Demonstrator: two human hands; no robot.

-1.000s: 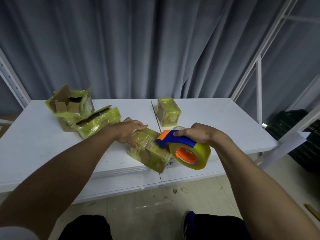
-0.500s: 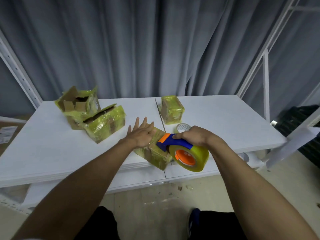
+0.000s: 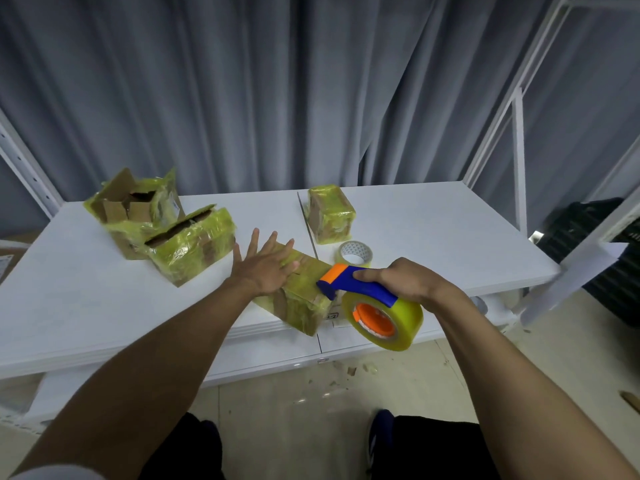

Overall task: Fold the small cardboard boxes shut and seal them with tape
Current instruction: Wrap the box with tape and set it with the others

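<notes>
Four boxes on the table [image 3: 86,306]; nearest box [image 3: 298,299] at the front edge, left hand [image 3: 265,268] flat on top, fingers spread, right hand [image 3: 405,282] wrapped round the dispenser [image 3: 367,299] touching its right end.

The left hand [image 3: 266,270] lies flat, fingers spread; the right hand [image 3: 412,284] grips a tape dispenser [image 3: 375,295], both arms outstretched.

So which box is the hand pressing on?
The nearest box, lying under the flat left hand. The other three boxes sit farther back, untouched.
</notes>
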